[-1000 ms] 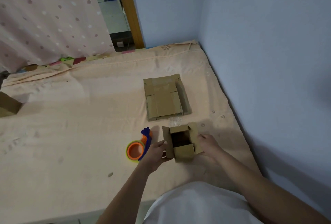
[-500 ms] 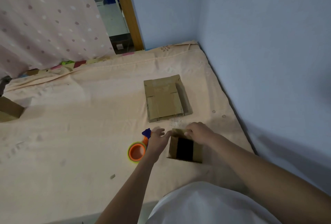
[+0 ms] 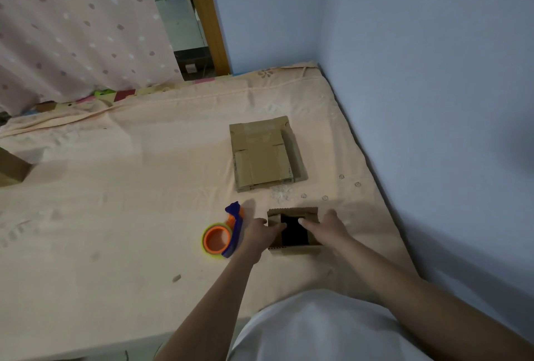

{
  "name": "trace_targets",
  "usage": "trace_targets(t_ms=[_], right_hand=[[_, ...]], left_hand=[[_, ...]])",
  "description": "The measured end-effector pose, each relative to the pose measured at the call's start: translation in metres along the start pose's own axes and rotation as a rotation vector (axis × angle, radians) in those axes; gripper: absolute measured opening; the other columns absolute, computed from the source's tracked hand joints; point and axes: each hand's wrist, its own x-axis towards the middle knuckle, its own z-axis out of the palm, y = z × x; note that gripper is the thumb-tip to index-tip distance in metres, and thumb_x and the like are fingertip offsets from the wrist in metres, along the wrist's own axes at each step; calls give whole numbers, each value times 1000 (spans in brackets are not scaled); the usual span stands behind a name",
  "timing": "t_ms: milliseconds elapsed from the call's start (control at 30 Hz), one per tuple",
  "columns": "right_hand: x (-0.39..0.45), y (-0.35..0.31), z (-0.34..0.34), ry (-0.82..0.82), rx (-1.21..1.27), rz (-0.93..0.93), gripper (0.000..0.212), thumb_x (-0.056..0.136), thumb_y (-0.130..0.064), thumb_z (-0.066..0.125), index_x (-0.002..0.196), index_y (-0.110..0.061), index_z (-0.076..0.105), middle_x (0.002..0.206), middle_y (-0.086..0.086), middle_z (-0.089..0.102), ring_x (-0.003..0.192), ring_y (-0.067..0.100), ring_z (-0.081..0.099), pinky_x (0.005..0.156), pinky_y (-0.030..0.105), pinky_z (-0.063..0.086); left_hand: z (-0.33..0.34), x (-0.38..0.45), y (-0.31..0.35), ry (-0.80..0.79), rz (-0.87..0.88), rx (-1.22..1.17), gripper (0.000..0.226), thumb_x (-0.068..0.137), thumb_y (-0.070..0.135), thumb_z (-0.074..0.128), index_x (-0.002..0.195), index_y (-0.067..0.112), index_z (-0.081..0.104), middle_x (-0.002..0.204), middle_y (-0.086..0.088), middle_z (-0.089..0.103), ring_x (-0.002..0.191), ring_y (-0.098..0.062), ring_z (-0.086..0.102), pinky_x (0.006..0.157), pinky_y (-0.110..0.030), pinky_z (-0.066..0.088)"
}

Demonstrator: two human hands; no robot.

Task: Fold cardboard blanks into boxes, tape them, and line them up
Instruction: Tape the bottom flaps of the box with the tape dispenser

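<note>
At far left, part of a brown box (image 3: 11,168) at the edge of the bed (image 3: 115,216), well apart from the work. Tape dispenser (image 3: 222,235) just beside the left hand (image 3: 257,235): risk of knocking it away. Left hand curled over the left flap of the small box (image 3: 293,230), pressing it; right hand (image 3: 329,229) gripping the right wall, fingers over the open top. Soft mattress underneath, so possible tilting or crushing of the box if pressed too hard; flaps likely to spring open before taping. Flat blanks (image 3: 264,155) waiting behind, apart.
</note>
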Motion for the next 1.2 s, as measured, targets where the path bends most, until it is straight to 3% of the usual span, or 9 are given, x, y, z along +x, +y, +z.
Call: trace_targets(t_ms=[67, 133, 233, 300, 433, 567, 933, 1100, 1200], right_hand=[[4, 11, 5, -38, 41, 63, 82, 86, -55, 71, 142, -5, 39, 140, 13, 50, 125, 30, 52, 85, 33, 46], [13, 20, 8, -47, 76, 52, 61, 81, -58, 74, 117, -13, 52, 115, 11, 57, 107, 26, 57, 75, 32, 45], [18, 21, 2, -87, 150, 22, 57, 83, -55, 73, 101, -3, 59, 101, 11, 64, 98, 25, 61, 73, 33, 48], [14, 21, -7, -122, 187, -20, 58, 90, -52, 68, 110, 2, 66, 106, 17, 68, 97, 22, 62, 80, 33, 50], [12, 34, -23, -208, 335, -62, 51, 94, -52, 61, 127, -13, 64, 118, 2, 69, 112, 21, 63, 101, 41, 52], [11, 41, -32, -271, 471, -59, 47, 97, -47, 58, 132, -17, 60, 116, 4, 72, 107, 24, 70, 98, 41, 55], [8, 47, -30, -307, 475, -59, 51, 92, -50, 63, 132, -19, 59, 119, 3, 71, 111, 23, 67, 101, 40, 54], [6, 49, -30, -337, 482, -61, 71, 72, -65, 72, 129, -25, 61, 128, -1, 66, 123, 22, 59, 108, 44, 47], [10, 51, -33, -328, 493, -56, 101, 55, -80, 76, 137, -24, 57, 134, -1, 62, 127, 23, 56, 109, 44, 46]], left_hand=[[3, -2, 3, -4, 18, 26, 63, 85, 41, 75, 133, 7, 53, 104, -1, 62, 89, -13, 58, 75, -28, 54], [5, -3, 7, -3, 27, 47, 56, 86, 37, 75, 129, 7, 55, 97, 0, 61, 83, -10, 56, 65, -24, 50], [2, -4, 8, -14, 16, 28, 53, 87, 37, 74, 126, 6, 57, 97, -2, 62, 87, -15, 59, 74, -30, 55], [-4, -3, 5, -50, 21, -34, 55, 89, 38, 71, 131, 7, 56, 102, -3, 62, 93, -17, 60, 80, -32, 56], [-22, -14, 0, -254, 32, -273, 38, 100, 28, 57, 131, 7, 56, 111, -4, 63, 102, -19, 61, 94, -40, 55], [-33, -12, -10, -333, 14, -436, 30, 104, 27, 49, 125, 8, 58, 122, -12, 63, 115, -29, 60, 102, -49, 50], [-34, -12, -26, -357, 7, -523, 26, 104, 28, 47, 121, 13, 59, 122, -13, 64, 120, -29, 58, 107, -47, 46], [-30, -10, -30, -349, 28, -477, 34, 101, 38, 53, 131, 24, 55, 134, 0, 59, 124, -25, 56, 109, -46, 43], [-24, -12, -28, -305, 41, -464, 47, 98, 43, 56, 139, 22, 51, 136, 0, 58, 124, -25, 55, 109, -46, 44]])
